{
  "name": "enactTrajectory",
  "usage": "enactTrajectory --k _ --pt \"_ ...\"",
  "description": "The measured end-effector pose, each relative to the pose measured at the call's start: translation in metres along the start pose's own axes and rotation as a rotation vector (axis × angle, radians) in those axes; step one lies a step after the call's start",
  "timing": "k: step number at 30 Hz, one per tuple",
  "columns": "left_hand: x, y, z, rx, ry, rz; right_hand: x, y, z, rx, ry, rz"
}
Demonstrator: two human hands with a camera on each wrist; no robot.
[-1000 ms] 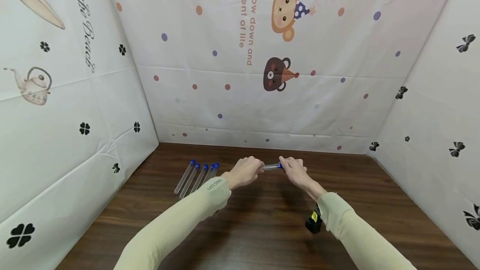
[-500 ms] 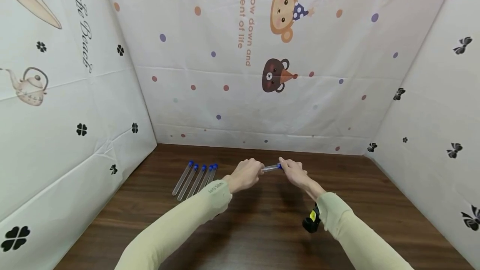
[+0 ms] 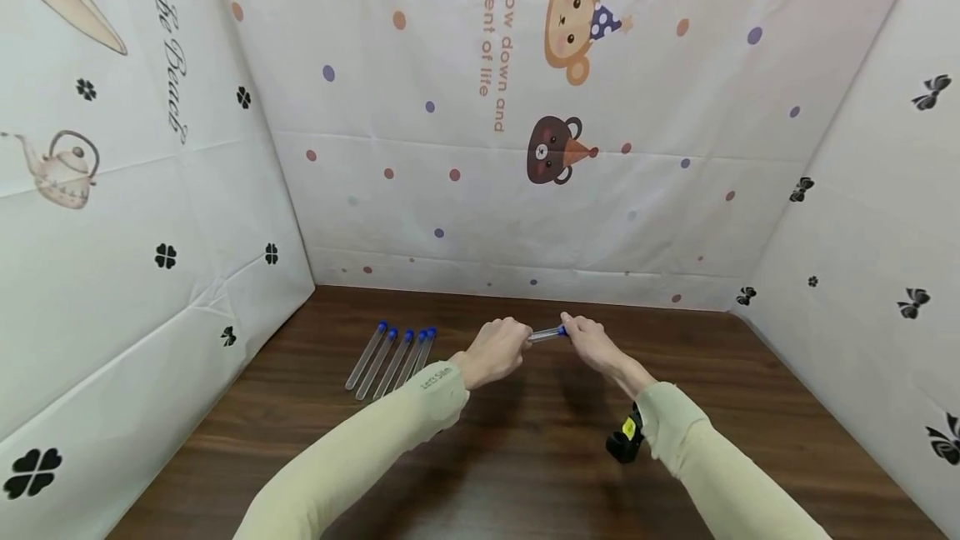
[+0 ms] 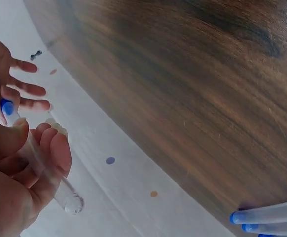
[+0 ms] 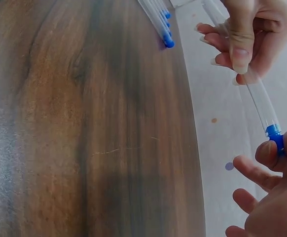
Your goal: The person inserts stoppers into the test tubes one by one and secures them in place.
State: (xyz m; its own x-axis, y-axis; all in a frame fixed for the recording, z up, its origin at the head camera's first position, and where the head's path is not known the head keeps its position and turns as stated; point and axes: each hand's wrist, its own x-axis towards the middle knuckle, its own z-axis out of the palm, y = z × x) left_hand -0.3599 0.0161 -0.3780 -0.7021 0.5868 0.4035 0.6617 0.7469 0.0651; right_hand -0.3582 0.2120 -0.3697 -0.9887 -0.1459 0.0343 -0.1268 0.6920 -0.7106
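Observation:
My left hand grips a clear test tube around its body, over the middle of the table. Thumb and curled fingers wrap the glassy tube in the left wrist view, where its rounded end sticks out below the hand. At the other end is a blue cap. My right hand pinches that cap between thumb and index finger, its remaining fingers spread apart in the right wrist view. The cap sits on the tube's mouth. The tube lies nearly level between the two hands.
Several more blue-capped test tubes lie side by side on the brown wooden table, left of my left hand. Printed white cloth walls close off the back and both sides. A black device with a yellow label hangs at my right wrist.
Both hands keep their hold on the test tube and its cap, in nearly the same place. The head view shifts slightly; the tubes on the table stay where they were.

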Motion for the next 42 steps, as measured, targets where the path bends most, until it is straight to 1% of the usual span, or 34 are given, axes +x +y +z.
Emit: enactTrajectory --k 5,11,13,18,22,25,28,30,33,38,42 --pt "0.001 0.001 0.001 0.018 -0.013 0.013 0.001 0.004 0.002 0.061 -0.016 0.006" --pt "0.002 0.003 0.002 0.037 0.006 0.017 0.0 0.002 0.0 0.101 -0.051 -0.016" --pt "0.003 0.004 0.001 0.037 0.008 0.02 0.0 0.002 -0.001 0.115 -0.057 -0.01" --pt "0.004 0.004 0.0 0.023 -0.011 0.011 0.003 0.003 -0.002 0.076 -0.044 0.002" --pt "0.004 0.003 0.001 0.023 -0.037 0.005 0.004 0.003 -0.003 0.071 -0.069 0.027" --pt "0.005 0.001 0.001 0.04 -0.059 0.0 0.006 0.002 -0.005 0.001 -0.079 0.022" --pt "0.006 0.0 0.0 0.058 -0.088 0.001 0.007 0.001 -0.009 -0.096 -0.064 0.014" --pt "0.007 -0.002 -0.002 0.061 -0.114 -0.007 0.008 0.001 -0.01 -0.133 -0.05 0.007" --pt "0.005 -0.007 -0.003 0.065 -0.157 -0.034 0.007 -0.001 -0.013 -0.149 -0.036 -0.009" --pt "-0.001 -0.02 -0.004 0.057 -0.232 -0.128 0.006 0.002 -0.02 -0.18 -0.035 -0.019" --pt "-0.006 -0.033 -0.007 0.025 -0.263 -0.203 0.007 0.01 -0.028 -0.21 -0.035 -0.004"
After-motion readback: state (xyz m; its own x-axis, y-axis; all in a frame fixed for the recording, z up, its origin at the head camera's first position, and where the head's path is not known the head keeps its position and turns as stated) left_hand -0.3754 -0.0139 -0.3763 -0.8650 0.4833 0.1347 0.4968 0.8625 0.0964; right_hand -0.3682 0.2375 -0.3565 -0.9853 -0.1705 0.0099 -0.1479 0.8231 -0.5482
